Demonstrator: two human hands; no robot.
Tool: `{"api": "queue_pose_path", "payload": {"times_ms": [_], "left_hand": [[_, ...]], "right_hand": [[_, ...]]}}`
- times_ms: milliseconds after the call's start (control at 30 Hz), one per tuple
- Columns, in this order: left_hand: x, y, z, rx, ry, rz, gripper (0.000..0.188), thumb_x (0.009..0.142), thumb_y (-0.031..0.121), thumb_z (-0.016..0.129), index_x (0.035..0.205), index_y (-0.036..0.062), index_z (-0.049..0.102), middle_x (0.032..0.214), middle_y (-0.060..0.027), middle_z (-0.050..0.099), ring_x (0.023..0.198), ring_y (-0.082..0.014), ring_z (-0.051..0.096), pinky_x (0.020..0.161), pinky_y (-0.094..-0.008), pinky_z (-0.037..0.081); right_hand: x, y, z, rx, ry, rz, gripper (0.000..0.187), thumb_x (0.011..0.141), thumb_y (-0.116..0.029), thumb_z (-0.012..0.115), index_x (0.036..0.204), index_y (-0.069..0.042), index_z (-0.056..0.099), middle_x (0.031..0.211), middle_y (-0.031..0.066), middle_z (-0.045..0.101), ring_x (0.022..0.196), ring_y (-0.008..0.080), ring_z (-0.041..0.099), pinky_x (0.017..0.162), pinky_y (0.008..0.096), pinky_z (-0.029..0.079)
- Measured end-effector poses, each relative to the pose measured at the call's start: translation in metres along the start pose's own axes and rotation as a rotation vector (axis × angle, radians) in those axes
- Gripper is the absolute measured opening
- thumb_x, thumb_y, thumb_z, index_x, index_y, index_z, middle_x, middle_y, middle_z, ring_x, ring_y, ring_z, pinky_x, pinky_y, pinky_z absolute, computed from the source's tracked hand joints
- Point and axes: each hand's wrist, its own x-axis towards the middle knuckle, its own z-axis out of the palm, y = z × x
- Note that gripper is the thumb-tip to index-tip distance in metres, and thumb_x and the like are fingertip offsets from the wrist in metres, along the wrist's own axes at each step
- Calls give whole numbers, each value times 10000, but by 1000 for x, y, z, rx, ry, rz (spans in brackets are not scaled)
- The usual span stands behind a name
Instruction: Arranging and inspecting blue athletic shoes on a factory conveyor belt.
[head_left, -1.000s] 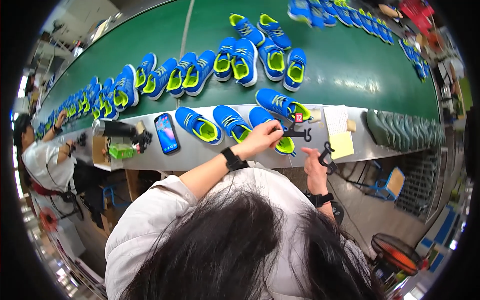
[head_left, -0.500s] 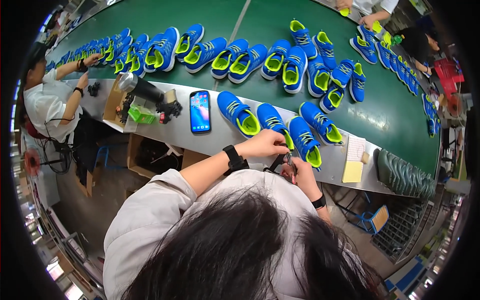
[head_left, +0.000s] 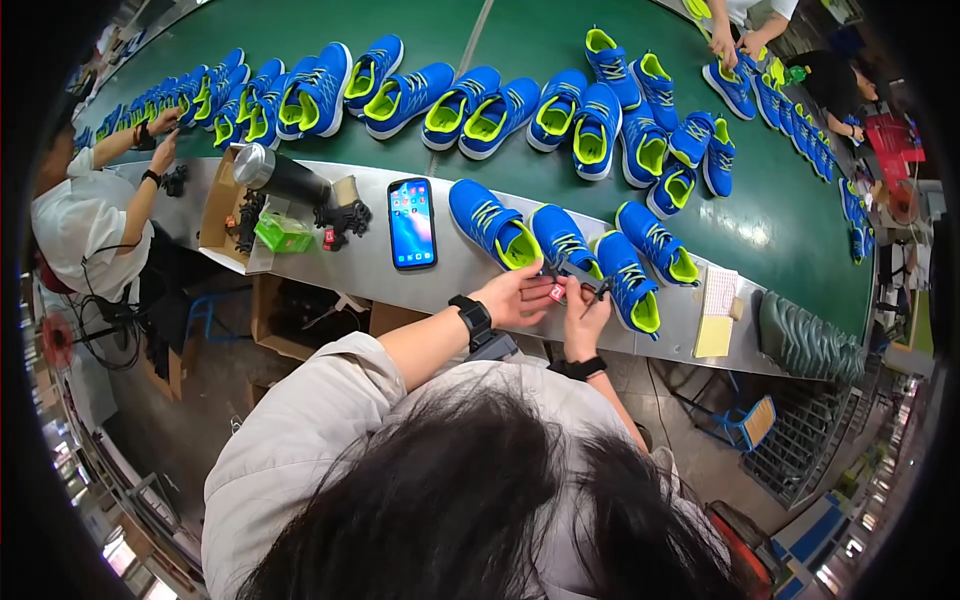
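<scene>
Both my hands meet over the near edge of the bench. My left hand (head_left: pixel 517 298), palm turned up, grips a small black piece (head_left: pixel 552 269) between thumb and fingers. A little red tag (head_left: pixel 557 292) shows at its fingertips. Beside it, my right hand (head_left: pixel 585 322) is closed round a slim dark tool (head_left: pixel 598 299), whose exact kind is unclear. Just beyond the hands lie several blue shoes with lime linings; the closest are one shoe (head_left: pixel 563 240) behind the fingers and another shoe (head_left: pixel 628 282) to the right.
A phone (head_left: pixel 413 224), a dark flask (head_left: pixel 282 175), a green box (head_left: pixel 284 232) and a clump of black pieces (head_left: pixel 345 218) occupy the left bench. Notepads (head_left: pixel 715 312) and stacked grey forms (head_left: pixel 808 335) sit at right. More shoes line the green belt (head_left: pixel 560 40). Co-workers are at left and far right.
My hands have turned and opened toward view, bringing the red tag into sight at the fingertips. My right hand has shifted slightly up and left. The co-worker's hands at far right have moved.
</scene>
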Motion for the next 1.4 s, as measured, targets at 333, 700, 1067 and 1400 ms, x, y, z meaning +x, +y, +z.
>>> {"api": "queue_pose_path", "payload": {"times_ms": [333,700,1067,1400], "left_hand": [[27,-15,-10,-131,-99,111,306,890,366,631,1009,87,594,960,-23,639,924,-187,594,919,-417,441],[10,-18,-32,-102,-66,167,266,959,313,531,843,74,535,870,-69,588,971,-232,625,744,-357,509],[-30,-23,-54,-246,-147,-69,323,950,221,496,1175,17,385,1196,-205,542,1122,-431,538,914,-626,452],[-61,-36,-18,-449,-149,102,302,963,64,420,1200,-123,427,1253,-283,504,1197,-417,492,1044,-493,412]], "right_hand": [[-26,21,8,-145,118,-22,259,854,-196,685,815,29,564,705,49,643,606,114,594,548,265,453],[-17,-35,-67,-141,-514,572,149,925,-175,591,876,-36,613,746,16,635,576,97,575,485,223,378],[56,29,-88,-1129,-155,-226,292,871,-206,622,1076,0,595,937,163,652,863,313,624,760,389,471],[70,84,-65,-420,-361,311,340,747,-70,640,1027,-48,449,831,18,521,551,96,477,446,227,368]]}}
